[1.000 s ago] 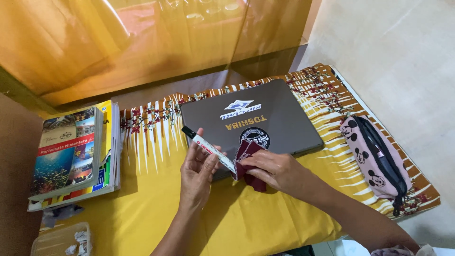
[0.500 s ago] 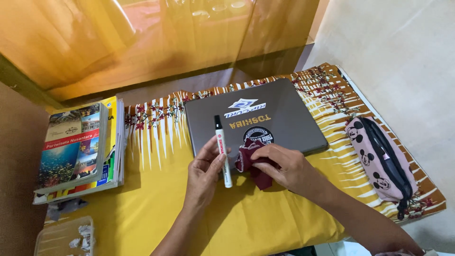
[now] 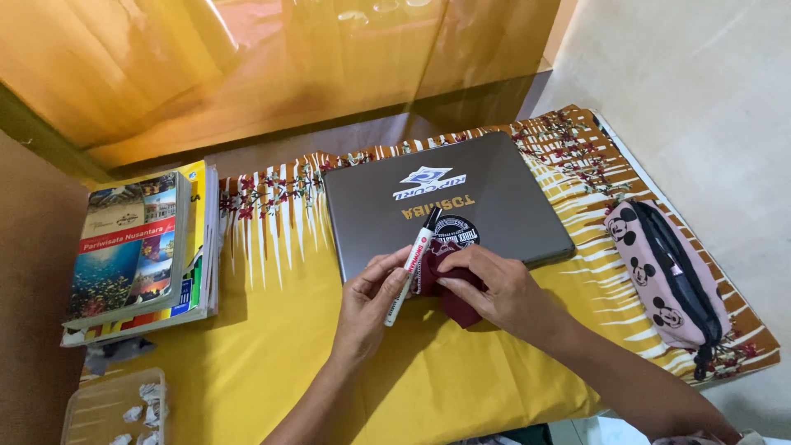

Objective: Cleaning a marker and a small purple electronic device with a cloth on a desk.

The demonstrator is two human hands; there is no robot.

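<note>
**Clerk:** Item one, the hands. What did each hold?

**Holder:** My left hand [image 3: 372, 298], centre of the frame, was closed around a white marker [image 3: 412, 264] with a black cap, fingers pinching its barrel. The marker tilted, cap toward the upper right, over the near edge of the closed grey laptop [image 3: 494, 206]. My right hand [image 3: 494, 288], just beside it, was clamped on a bunched maroon cloth [image 3: 449, 288], pressed against the marker's barrel.

**Clerk:** Item two, surroundings and edges?

**Holder:** A yellow tablecloth [image 3: 272, 346] with a brown floral border covered the table. The laptop lay in the upper centre, its near edge under my fingers. A stack of books [image 3: 136, 251] sat at the left edge, well apart from my hands. A pink pencil case [image 3: 667, 276] with a black zipper lay at the right, near the cloth's border. A clear plastic container [image 3: 107, 412] holding crumpled paper occupied the lower left corner.

**Clerk:** Open room?

**Holder:** Bare yellow cloth lay between the books and my left hand, and along the lower centre under both forearms.
</note>
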